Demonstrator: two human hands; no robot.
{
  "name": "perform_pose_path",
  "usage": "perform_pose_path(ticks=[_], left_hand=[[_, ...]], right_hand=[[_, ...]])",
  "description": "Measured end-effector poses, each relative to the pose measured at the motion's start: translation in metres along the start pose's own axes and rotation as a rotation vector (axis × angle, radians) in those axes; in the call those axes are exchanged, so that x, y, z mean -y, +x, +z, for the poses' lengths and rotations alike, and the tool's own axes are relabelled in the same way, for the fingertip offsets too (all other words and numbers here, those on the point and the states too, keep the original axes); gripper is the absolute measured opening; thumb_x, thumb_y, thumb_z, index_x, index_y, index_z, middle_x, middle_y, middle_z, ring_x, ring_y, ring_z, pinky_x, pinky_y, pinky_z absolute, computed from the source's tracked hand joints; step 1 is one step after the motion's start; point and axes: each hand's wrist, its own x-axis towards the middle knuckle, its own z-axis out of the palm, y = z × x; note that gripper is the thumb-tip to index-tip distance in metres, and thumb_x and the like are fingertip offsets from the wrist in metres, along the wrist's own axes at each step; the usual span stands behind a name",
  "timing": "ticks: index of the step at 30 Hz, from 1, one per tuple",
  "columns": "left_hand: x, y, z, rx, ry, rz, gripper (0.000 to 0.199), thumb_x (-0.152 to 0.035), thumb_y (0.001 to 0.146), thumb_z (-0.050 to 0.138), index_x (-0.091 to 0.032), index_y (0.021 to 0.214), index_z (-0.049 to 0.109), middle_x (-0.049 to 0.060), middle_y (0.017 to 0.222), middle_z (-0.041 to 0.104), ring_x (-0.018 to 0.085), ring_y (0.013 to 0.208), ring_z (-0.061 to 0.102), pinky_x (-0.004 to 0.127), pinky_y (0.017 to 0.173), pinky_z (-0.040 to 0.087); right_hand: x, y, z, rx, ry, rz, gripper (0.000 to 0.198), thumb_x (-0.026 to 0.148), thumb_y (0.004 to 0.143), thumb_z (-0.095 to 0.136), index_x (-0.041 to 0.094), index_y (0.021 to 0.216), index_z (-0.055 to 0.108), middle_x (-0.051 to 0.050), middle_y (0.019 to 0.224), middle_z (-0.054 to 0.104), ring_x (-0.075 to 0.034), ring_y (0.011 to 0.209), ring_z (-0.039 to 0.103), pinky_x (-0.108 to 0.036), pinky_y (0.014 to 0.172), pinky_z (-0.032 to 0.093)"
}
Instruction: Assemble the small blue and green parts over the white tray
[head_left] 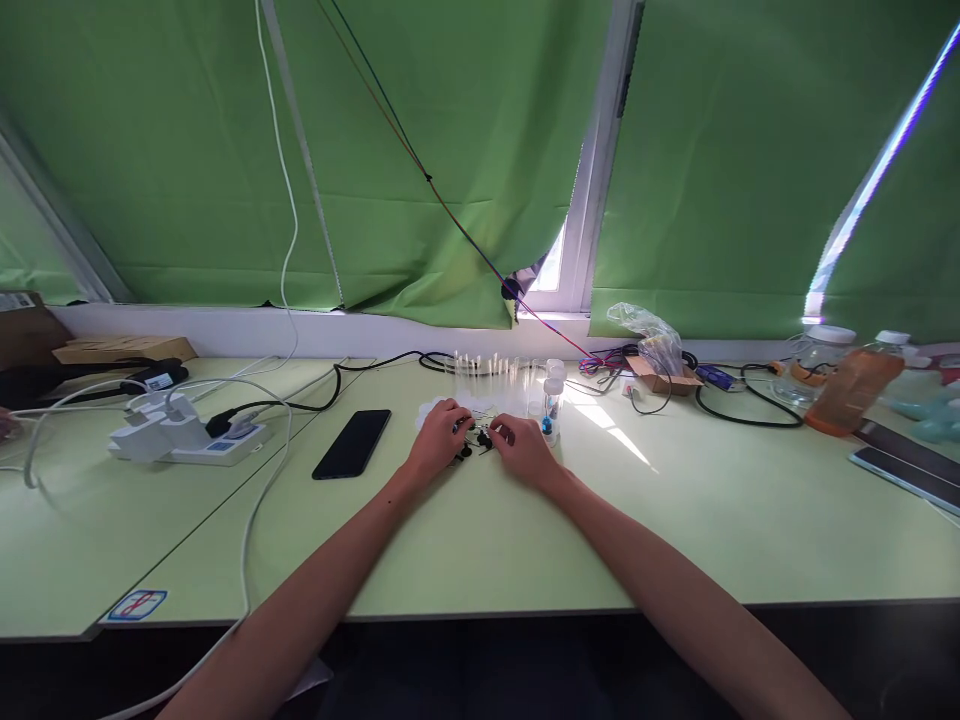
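My left hand (439, 440) rests low over the table, its fingers curled and pinched by a little greenish-dark piece too small to name. Just to the right, my right hand (523, 452) has thumb and forefinger drawn together at a cluster of small black pieces (484, 440). Whatever sits between its fingertips is hidden. Directly behind the hands stands a row of thin clear tubes (491, 378). Beside my right hand is a small clear bottle (551, 410) with something blue inside. A whitish, scalloped object (426, 408) shows partly behind my left hand.
A black phone (352, 444) lies left of my hands. Further left are a white power strip (202, 445) with plugs and a looping white cable (259, 500). Rightward sit an open cardboard box (671, 380), black cables, an orange-filled bottle (855, 390) and another phone (904, 478).
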Motion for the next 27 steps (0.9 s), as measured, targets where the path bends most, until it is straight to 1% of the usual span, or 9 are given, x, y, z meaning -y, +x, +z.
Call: perform_pose_path(ticks=[5, 15, 18, 23, 27], left_hand=[[-0.0033, -0.0008, -0.0009, 0.021, -0.003, -0.006, 0.022, -0.027, 0.090, 0.048, -0.019, 0.082, 0.067, 0.008, 0.088, 0.064, 0.022, 0.085, 0.058, 0.035, 0.077, 0.045], [-0.0022, -0.0004, -0.0005, 0.086, -0.035, 0.028, 0.023, -0.027, 0.091, 0.043, -0.020, 0.083, 0.063, 0.007, 0.081, 0.067, 0.021, 0.076, 0.058, 0.034, 0.072, 0.043], [-0.0034, -0.0002, -0.0005, 0.060, -0.019, 0.014, 0.020, -0.027, 0.090, 0.044, -0.020, 0.081, 0.061, 0.007, 0.081, 0.066, 0.022, 0.079, 0.058, 0.035, 0.073, 0.043], [-0.0049, -0.0003, -0.0007, 0.082, -0.045, -0.027, 0.019, -0.027, 0.091, 0.041, -0.022, 0.077, 0.053, 0.004, 0.075, 0.064, 0.021, 0.070, 0.056, 0.033, 0.068, 0.040], [-0.0076, -0.0002, -0.0008, 0.088, -0.066, -0.045, 0.019, -0.027, 0.090, 0.042, -0.022, 0.073, 0.049, 0.003, 0.073, 0.063, 0.020, 0.068, 0.055, 0.033, 0.065, 0.039]], right_hand=[[-0.0011, 0.0001, 0.0017, 0.034, -0.014, 0.015, 0.014, 0.024, 0.086, 0.055, 0.020, 0.090, 0.068, 0.000, 0.070, 0.066, -0.013, 0.061, 0.053, -0.024, 0.064, 0.040], [-0.0063, 0.0020, 0.0041, 0.049, -0.022, 0.025, 0.016, 0.021, 0.086, 0.055, 0.019, 0.093, 0.069, -0.001, 0.073, 0.068, -0.014, 0.063, 0.057, -0.025, 0.066, 0.042], [-0.0057, 0.0023, 0.0036, 0.050, -0.022, 0.027, 0.017, 0.020, 0.086, 0.055, 0.019, 0.095, 0.069, -0.002, 0.073, 0.069, -0.014, 0.064, 0.058, -0.025, 0.067, 0.042], [-0.0047, 0.0036, 0.0035, 0.068, -0.032, 0.047, 0.020, 0.019, 0.086, 0.056, 0.019, 0.100, 0.070, -0.003, 0.078, 0.072, -0.015, 0.065, 0.060, -0.026, 0.070, 0.044], [-0.0025, 0.0039, 0.0023, 0.079, -0.017, 0.067, 0.021, 0.017, 0.085, 0.057, 0.018, 0.101, 0.070, -0.004, 0.083, 0.073, -0.015, 0.067, 0.062, -0.026, 0.071, 0.045]])
